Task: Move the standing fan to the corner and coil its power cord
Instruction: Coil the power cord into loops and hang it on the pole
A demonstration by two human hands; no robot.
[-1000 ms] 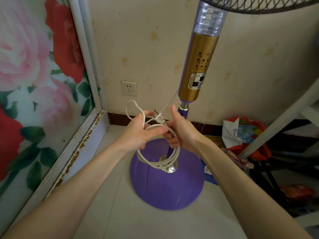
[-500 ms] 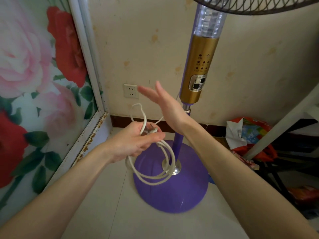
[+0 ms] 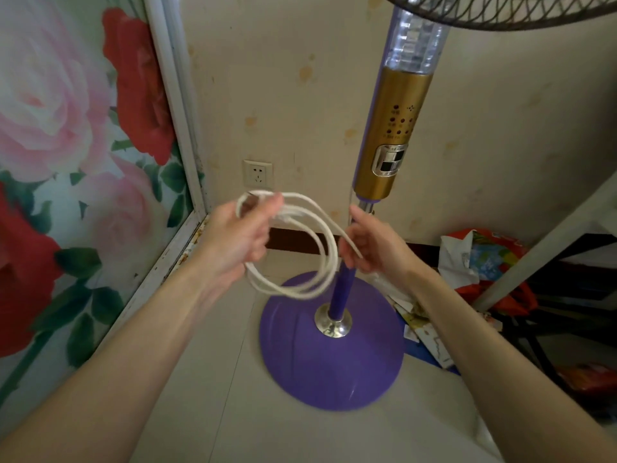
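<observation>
The standing fan [image 3: 393, 128] has a gold control column, a purple pole and a round purple base [image 3: 334, 362] on the tiled floor near the room's corner. Its grille shows only at the top edge. The white power cord [image 3: 320, 262] hangs in several loops in front of the pole. My left hand [image 3: 240, 238] is closed around the loops at their upper left. My right hand [image 3: 370, 245] pinches a strand of the cord beside the pole, fingers curled.
A white wall socket [image 3: 257, 173] sits low on the beige wall behind the cord. A floral panel with a white frame [image 3: 173, 128] forms the left wall. Red bags and papers [image 3: 480, 262] and a grey slanted frame leg [image 3: 547, 245] crowd the right.
My right hand has come down from its raised, open pose and taken hold of a cord strand. My left hand has lifted the coil, and its loops now hang wider.
</observation>
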